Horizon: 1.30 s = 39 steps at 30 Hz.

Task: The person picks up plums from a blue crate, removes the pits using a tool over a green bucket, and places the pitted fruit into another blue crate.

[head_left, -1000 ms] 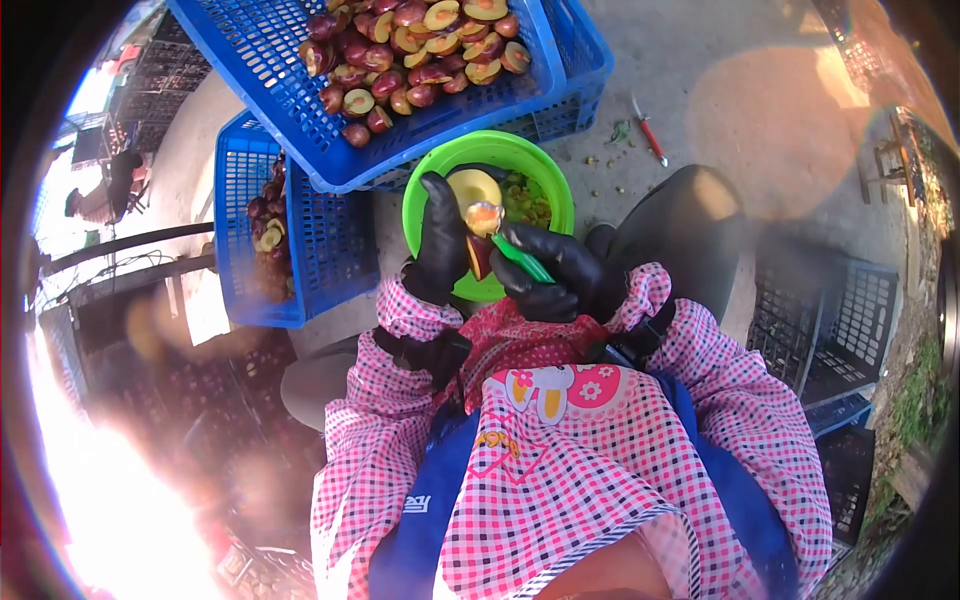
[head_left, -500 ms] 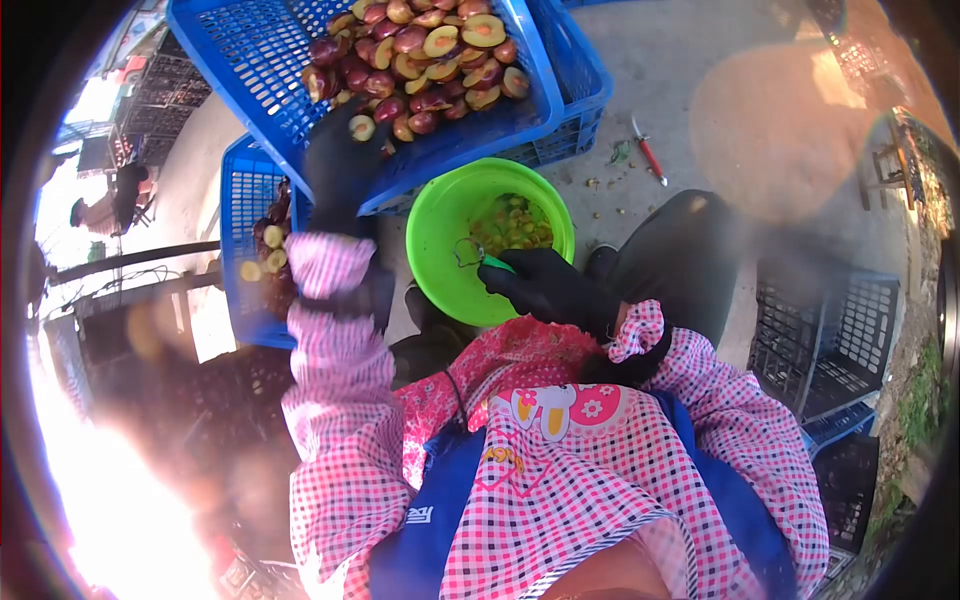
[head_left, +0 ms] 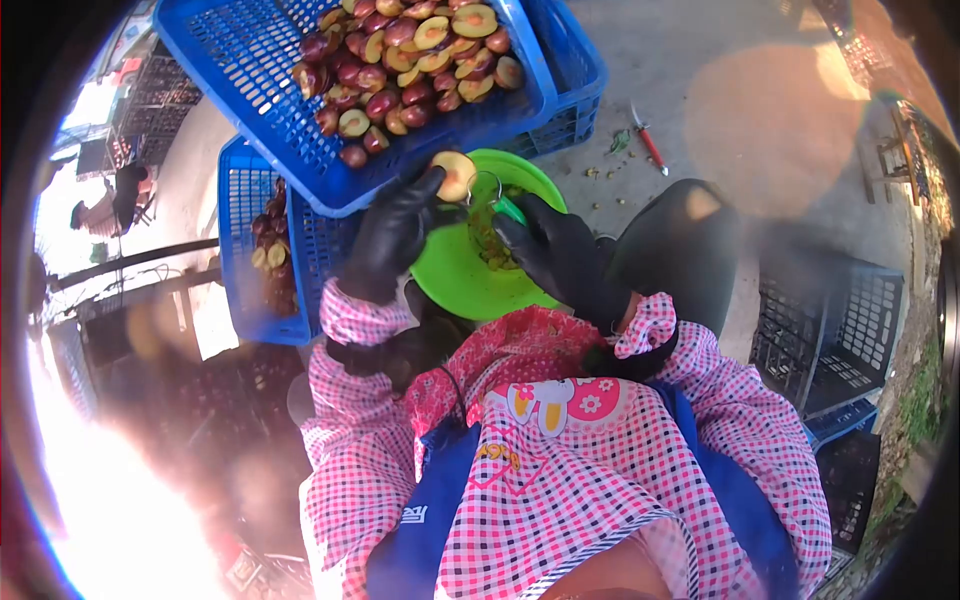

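My left hand [head_left: 393,232], in a black glove, pinches a plum half [head_left: 454,176] with its cut yellow face showing. In my right hand [head_left: 562,248], also gloved in black, is a green-handled corer [head_left: 508,208] with a metal wire loop at its tip. The loop comes right up to the edge of the plum half. Both hands are over a bright green basin [head_left: 440,285], which holds pale yellow-green scraps [head_left: 492,245]. Beyond my left hand, a blue crate [head_left: 225,85] is heaped with halved plums [head_left: 410,65], red-skinned and yellow inside.
A second blue crate [head_left: 240,290] on the left holds more plum halves. Another blue crate [head_left: 575,115] is under the tilted one. On the concrete lies a red-handled knife [head_left: 652,148] beside small scraps. Black crates [head_left: 825,335] stand at right; a person [head_left: 125,200] is far left.
My left hand has come back from the plum pile with a half and brought it over the basin. My right hand has raised the corer loop slightly to meet it.
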Motion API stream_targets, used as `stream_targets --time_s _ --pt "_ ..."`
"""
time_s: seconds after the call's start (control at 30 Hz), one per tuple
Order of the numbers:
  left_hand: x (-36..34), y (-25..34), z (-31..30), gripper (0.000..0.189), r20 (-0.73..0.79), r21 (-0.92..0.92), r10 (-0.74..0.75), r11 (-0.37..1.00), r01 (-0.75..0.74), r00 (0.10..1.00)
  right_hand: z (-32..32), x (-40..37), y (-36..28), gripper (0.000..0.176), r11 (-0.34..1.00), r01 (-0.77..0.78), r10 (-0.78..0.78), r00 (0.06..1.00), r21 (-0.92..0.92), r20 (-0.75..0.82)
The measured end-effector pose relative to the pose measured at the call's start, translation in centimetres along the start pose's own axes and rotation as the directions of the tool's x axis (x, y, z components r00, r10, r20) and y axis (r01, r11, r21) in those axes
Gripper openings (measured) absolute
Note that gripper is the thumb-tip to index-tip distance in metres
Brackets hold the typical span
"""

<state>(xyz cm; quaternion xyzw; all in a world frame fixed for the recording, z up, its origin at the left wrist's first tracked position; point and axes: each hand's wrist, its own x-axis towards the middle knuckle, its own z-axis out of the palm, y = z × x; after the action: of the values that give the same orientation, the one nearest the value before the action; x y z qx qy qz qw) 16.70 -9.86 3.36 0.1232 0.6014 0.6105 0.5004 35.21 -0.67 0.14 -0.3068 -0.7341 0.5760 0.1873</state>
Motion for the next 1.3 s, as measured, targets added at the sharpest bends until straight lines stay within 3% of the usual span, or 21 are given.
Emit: stream_targets --time_s 0.07,0.13,0.2,0.3,0.33,0.4,0.43,0.5,0.53,0.6,0.73,0.8,0.9,1.0,1.1,1.13,1.2,1.27,1.3 --pt "-1.6 -1.7 0.3 0.039 0.020 -0.075 -0.039 0.996 0.040 0.999 0.5 -0.1 1.1 0.036 0.971 0.182 -0.182 0.983 -0.155 0.010" --pt "-2.4 -3.0 -0.2 0.037 0.051 -0.149 -0.068 0.986 0.075 0.996 0.4 -0.7 1.2 0.036 0.968 0.179 -0.173 0.984 -0.177 0.052" --pt "-2.7 -3.8 -0.6 0.033 0.214 -0.269 -0.031 0.959 0.090 0.976 0.3 -0.9 1.1 0.037 0.964 0.177 -0.164 0.983 -0.200 0.081" --pt "-3.1 -4.1 1.0 0.032 0.108 -0.398 -0.016 0.916 0.058 0.994 0.2 -1.1 1.2 0.038 0.964 0.206 -0.194 0.978 -0.171 0.080" --pt "-3.0 -4.4 0.8 0.032 0.110 -0.397 -0.014 0.916 0.056 0.994 0.2 -1.2 1.1 0.038 0.966 0.189 -0.173 0.980 -0.176 0.102" --pt "-2.7 -5.3 0.1 0.035 0.171 -0.626 -0.015 0.771 0.120 0.985 0.2 -1.3 1.2 0.038 0.968 0.172 -0.151 0.981 -0.183 0.122" --pt "-2.7 -5.3 0.7 0.035 0.171 -0.626 -0.014 0.770 0.120 0.985 0.4 -1.3 1.3 0.038 0.964 0.197 -0.175 0.975 -0.175 0.135" --pt "-2.9 -5.4 2.1 0.043 -0.080 -0.404 0.082 0.908 -0.108 0.993 0.8 -1.5 1.3 0.039 0.960 0.224 -0.199 0.968 -0.165 0.155" --pt "-2.8 -5.5 2.1 0.043 -0.085 -0.405 0.086 0.907 -0.113 0.993 0.9 -1.4 1.1 0.039 0.976 0.190 -0.169 0.968 -0.106 0.183" --pt "-2.7 -6.0 2.0 0.047 -0.062 -0.115 0.299 0.946 -0.304 0.952 1.0 -1.4 1.0 0.039 0.988 0.149 -0.135 0.967 -0.050 0.216" --pt "-2.9 -5.6 3.0 0.052 -0.124 -0.005 0.216 0.976 -0.218 0.969 1.2 -1.1 1.3 0.041 0.983 0.174 -0.158 0.962 -0.059 0.222" --pt "-2.6 -6.0 3.2 0.055 -0.167 0.141 0.311 0.947 -0.290 0.936 1.2 -1.0 1.3 0.041 0.982 0.177 -0.159 0.960 -0.060 0.229" --pt "-2.7 -5.3 3.4 0.057 -0.181 0.047 0.177 0.984 -0.171 0.967 1.2 -1.0 1.4 0.042 0.980 0.144 -0.111 0.968 -0.139 0.227" --pt "-2.4 -5.4 3.6 0.059 -0.205 0.008 0.147 0.989 -0.149 0.968 1.0 -0.9 1.4 0.045 0.979 0.140 -0.104 0.969 -0.148 0.226" --pt "-2.1 -6.2 3.2 0.062 -0.207 0.074 0.230 0.973 -0.219 0.951 0.8 -0.7 1.5 0.047 0.988 0.115 -0.081 0.956 -0.105 0.283" --pt "-2.2 -5.9 3.1 0.062 -0.205 0.073 0.227 0.974 -0.217 0.952 0.7 -0.7 1.7 0.049 0.983 0.179 -0.156 0.929 -0.039 0.335" --pt "-2.6 -4.9 2.8 0.066 -0.008 0.093 0.233 0.968 -0.231 0.972 0.7 -0.8 1.7 0.051 0.971 0.237 -0.232 0.895 0.034 0.381" --pt "-2.5 -4.8 2.7 0.067 -0.004 0.068 0.216 0.974 -0.215 0.976 0.5 -0.6 1.0 0.051 0.976 -0.194 0.108 0.829 0.101 0.549" --pt "-2.5 -4.7 2.7 0.069 0.004 0.044 0.196 0.980 -0.196 0.981 0.0 -0.5 0.6 0.051 0.976 -0.194 0.107 0.828 0.102 0.550"
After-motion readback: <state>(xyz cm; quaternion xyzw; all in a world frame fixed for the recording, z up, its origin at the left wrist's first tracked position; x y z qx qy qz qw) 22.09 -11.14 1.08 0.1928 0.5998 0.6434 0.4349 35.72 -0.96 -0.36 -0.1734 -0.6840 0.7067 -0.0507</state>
